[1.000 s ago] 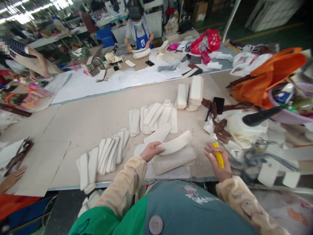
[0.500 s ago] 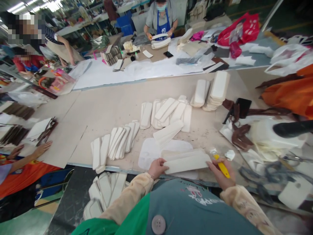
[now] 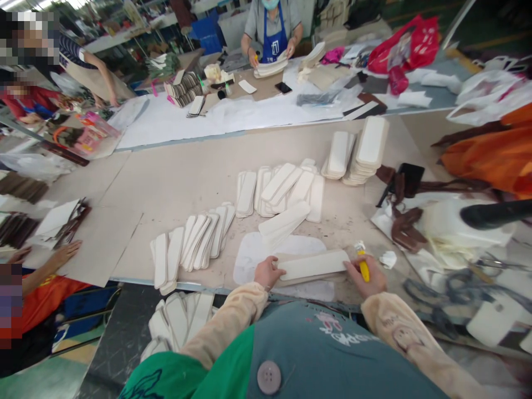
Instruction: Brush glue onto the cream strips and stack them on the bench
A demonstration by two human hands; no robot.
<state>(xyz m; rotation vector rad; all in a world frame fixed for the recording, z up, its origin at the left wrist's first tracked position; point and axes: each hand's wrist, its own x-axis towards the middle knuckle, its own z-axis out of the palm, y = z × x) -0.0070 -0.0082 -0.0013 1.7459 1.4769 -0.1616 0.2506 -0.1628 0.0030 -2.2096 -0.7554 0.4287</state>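
Note:
A long white strip [image 3: 313, 265] lies over a cream strip [image 3: 297, 281] at the near table edge, covering most of it. My left hand [image 3: 268, 272] pinches the left end of the white strip between thumb and fingers. At the other end, my right hand [image 3: 366, 274] grips the strip's edge with its fingertips. A yellow-handled brush [image 3: 364, 270] with a whitish tip is tucked in that same hand, pointing away from me. Under the strips is a white sheet [image 3: 247, 257]. Just beyond, a small fan of white strips [image 3: 285, 221] overlaps the sheet.
Fanned white strips [image 3: 203, 238] lie left; taller stacks [image 3: 371, 144] stand back right. More strips [image 3: 180, 321] rest on a dark surface below. A white container [image 3: 444, 224], scissors [image 3: 499, 265] and brown straps are at right. Co-workers sit across and at left.
The white strip has moved slightly away from me and lower onto the cream strip. My right hand has shifted left with it, and the brush now points more straight ahead.

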